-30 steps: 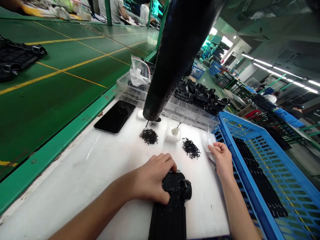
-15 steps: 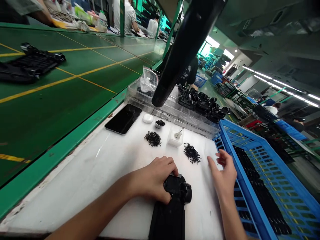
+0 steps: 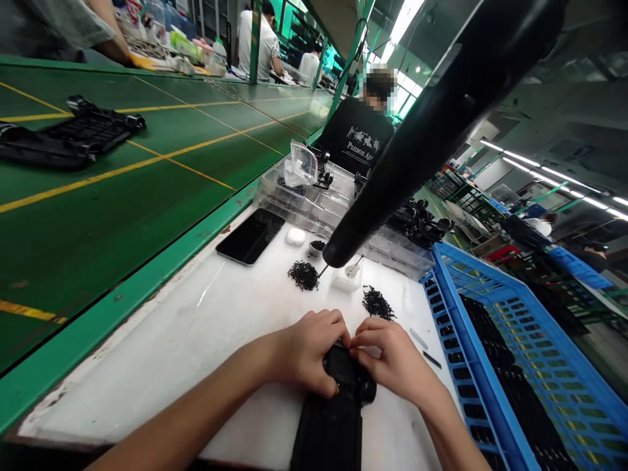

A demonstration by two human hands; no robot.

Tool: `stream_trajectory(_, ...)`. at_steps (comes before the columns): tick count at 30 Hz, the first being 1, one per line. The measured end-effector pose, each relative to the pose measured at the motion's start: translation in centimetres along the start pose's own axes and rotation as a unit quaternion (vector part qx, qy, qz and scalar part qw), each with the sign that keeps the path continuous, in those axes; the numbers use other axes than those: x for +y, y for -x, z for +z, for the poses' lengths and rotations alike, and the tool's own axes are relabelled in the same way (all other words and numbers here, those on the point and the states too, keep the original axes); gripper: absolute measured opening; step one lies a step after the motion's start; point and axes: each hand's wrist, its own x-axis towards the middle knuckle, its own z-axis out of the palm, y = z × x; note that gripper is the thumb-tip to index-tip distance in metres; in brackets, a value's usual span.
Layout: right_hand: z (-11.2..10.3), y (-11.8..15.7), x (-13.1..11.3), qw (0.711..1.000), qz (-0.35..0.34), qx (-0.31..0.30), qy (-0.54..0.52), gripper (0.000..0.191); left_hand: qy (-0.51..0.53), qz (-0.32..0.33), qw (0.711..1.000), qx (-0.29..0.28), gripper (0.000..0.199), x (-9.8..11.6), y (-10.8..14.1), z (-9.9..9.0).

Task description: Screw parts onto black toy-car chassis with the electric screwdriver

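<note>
**Hand state.** The left hand (image 3: 309, 353) and right hand (image 3: 392, 356) both grip a black plastic housing (image 3: 334, 428) at the lower centre of the frame. The fingers (image 3: 373, 340) of both hands are closed around its upper end. Any small part between the fingertips cannot be confirmed.

**Work position.** The housing lies on a white worktop (image 3: 186, 353). A suspended black electric screwdriver (image 3: 441, 147) hangs above the centre of the frame, held by neither hand, with its bit just above the left pile of black screws (image 3: 303, 275).

**Progress indicators.** A second pile of black screws (image 3: 377, 303) lies to the right. More screws sit in a small white cup (image 3: 318, 245). Black units (image 3: 500, 347) fill part of a blue plastic crate (image 3: 471, 333) at right, and further black units (image 3: 417, 219) lie beyond a clear plastic tray (image 3: 294, 196). Whether these units match the housing, or how many remain, cannot be determined.

**Legible markings.** A co-worker's black T-shirt (image 3: 358, 131), upper centre, reads "Panson Age". No other writing is legible.
</note>
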Motion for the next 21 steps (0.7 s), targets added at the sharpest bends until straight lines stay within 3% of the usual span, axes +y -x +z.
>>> stream_trajectory(6, -0.2, -0.4, 0.4, 0.999, -0.032, -0.026, -0.022, 0.020, -0.004, -0.007, 1.000, 0.012, 0.069, 0.2, 0.1, -0.1)
stream_trajectory(11, -0.1, 0.0, 0.7, 0.998, -0.028, -0.014, -0.046, 0.015, 0.011, -0.021, 1.000, 0.007, 0.087, 0.4, 0.1, -0.3)
stream_trajectory(21, 1.3, 0.4, 1.4, 0.995, 0.003, 0.012, -0.102, 0.014, 0.026, -0.038, 0.998, -0.034, 0.088, 0.8, -0.1, -0.7)
